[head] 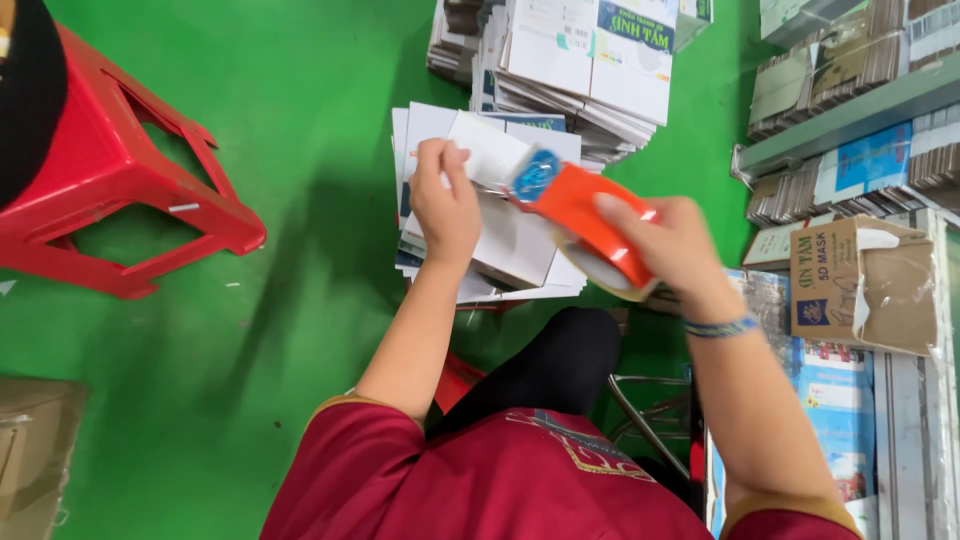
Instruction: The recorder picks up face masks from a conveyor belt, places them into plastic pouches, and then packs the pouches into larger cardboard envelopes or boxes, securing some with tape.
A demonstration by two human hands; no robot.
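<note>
Orange tape dispenser with blue core end, gripped by the right hand, fingers wrapped over its top. Long axis runs diagonally: blue nose end points up-left toward the left hand, rear end sits low-right by the wrist. The tape roll's pale edge shows under the dispenser.

Left hand just left of the dispenser nose, fingers pinched together on the edge of a white flat carton, probably also on the tape end; can't tell for sure. The hands are close together, not touching. The carton is held tilted directly under the dispenser, above the floor.

Below the dispenser: loose stack of flattened white cartons on the green floor, corners fanned out. Above the dispenser, further from the person: taller pile of flat white boxes, top one with a dark blue label panel at the upper corner.

Right of the dispenser: brown cardboard box with a blue square mark and dark print, flap loose with clear tape. Beyond it, shelf edges stacked with flattened cardboard, some with blue-white printed faces.

Far left of the dispenser: red plastic stool on the floor. Blue beaded bracelet on the right wrist. Maroon shirt at bottom.
</note>
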